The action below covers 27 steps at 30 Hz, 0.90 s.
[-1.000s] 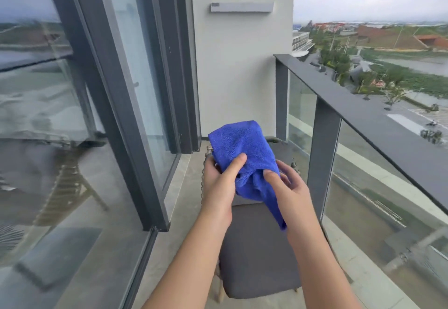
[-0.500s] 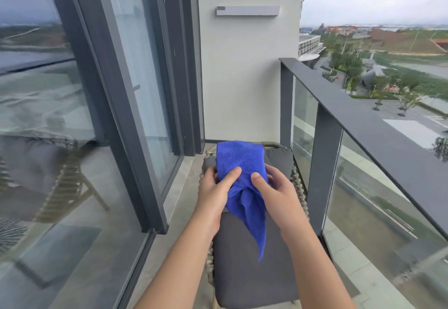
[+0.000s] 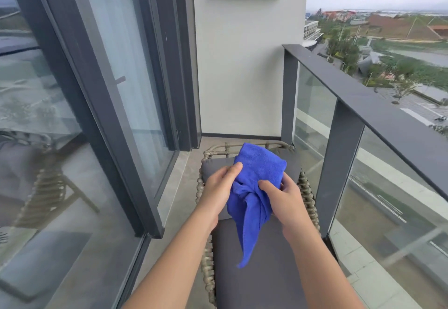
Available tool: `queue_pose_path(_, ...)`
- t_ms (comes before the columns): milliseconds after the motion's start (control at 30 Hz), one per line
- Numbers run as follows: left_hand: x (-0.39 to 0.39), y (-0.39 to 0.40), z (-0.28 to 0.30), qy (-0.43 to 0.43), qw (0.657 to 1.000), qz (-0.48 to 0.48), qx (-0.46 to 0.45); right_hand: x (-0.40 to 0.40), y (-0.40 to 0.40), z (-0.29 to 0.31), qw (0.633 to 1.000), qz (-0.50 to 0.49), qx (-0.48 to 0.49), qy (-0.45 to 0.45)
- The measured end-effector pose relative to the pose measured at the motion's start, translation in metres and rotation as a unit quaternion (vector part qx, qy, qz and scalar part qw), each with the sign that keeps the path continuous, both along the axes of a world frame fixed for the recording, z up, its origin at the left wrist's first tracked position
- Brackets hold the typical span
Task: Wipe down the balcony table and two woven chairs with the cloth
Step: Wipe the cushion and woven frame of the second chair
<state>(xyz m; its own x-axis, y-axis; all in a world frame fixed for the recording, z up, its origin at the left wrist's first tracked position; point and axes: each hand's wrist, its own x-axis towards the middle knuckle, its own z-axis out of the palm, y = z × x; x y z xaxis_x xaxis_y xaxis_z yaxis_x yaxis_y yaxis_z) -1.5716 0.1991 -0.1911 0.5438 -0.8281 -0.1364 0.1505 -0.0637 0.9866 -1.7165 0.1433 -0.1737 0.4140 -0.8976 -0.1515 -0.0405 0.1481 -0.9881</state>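
Cloth (image 3: pixel 258 170) hangs bunched above the woven chair (image 3: pixel 257 272); my left hand (image 3: pixel 219 191) and right hand (image 3: pixel 282 196) both pinch it; I'd fold it flat before wiping the seat, I judge.

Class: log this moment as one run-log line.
left hand: holds cloth | right hand: holds cloth | cloth: above chair | wiping: not started

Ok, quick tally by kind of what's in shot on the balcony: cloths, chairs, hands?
Cloths: 1, blue cloth, held in both hands
Chairs: 1, woven chair with grey cushions
Hands: 2, left hand and right hand
Tables: 0 in view
Total: 4
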Motion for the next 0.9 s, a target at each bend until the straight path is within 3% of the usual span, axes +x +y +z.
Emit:
queue_pose_path(133, 0.075, -0.069, -0.043, -0.026, 0.998, 0.017, 0.061, 0.045, -0.058, -0.029, 0.998, -0.056, 0.028, 0.018)
queue_pose_path(233, 0.146, -0.125, -0.101, -0.147, 0.978, -0.002, 0.15, 0.084, -0.108, -0.058, 0.995, -0.078, 0.047, 0.037)
queue_pose_path(367, 0.225, -0.186, -0.168, -0.307, 0.916, -0.079, 0.248, 0.13, -0.169, -0.108, 0.99, -0.099, 0.066, 0.075)
queue_pose_path(533, 0.281, -0.251, -0.221, -0.472, 0.825, -0.134, 0.278, 0.166, -0.219, -0.165, 0.982, -0.125, 0.084, 0.112)
queue_pose_path(633, 0.299, -0.283, -0.249, -0.485, 0.793, -0.161, 0.331, 0.178, -0.235, -0.19, 0.98, -0.126, 0.09, 0.123)
queue_pose_path(767, 0.297, -0.305, -0.27, -0.417, 0.812, -0.186, 0.365, 0.174, -0.239, -0.209, 0.976, -0.126, 0.099, 0.144)
queue_pose_path(900, 0.294, -0.307, -0.271, -0.465, 0.768, -0.195, 0.394, 0.158, -0.235, -0.212, 0.975, -0.124, 0.104, 0.151)
